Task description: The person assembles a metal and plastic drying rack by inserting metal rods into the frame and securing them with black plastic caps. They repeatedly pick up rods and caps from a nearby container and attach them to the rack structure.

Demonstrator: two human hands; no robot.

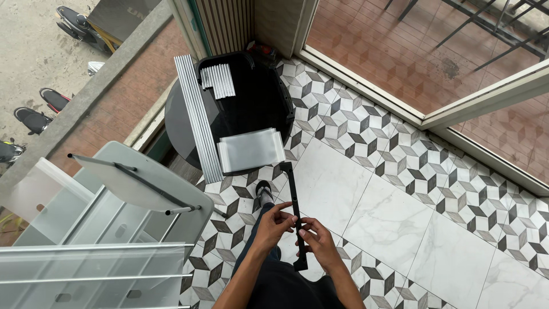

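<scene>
While the black bar (296, 214) is pinched by the fingers (290, 218) of both hands, its long way runs up from them toward the black tub (251, 109). It is gripped near its low end by the left hand (273, 224) and right hand (319, 243), closed on it, both equally near.

A long black plastic bar (294, 212) lies between the left hand (273, 224) and right hand (318, 241). Farther off, the round black table (178, 123) carries long silver metal rods (198, 117) left of a clear plastic bag stack (250, 149).
</scene>
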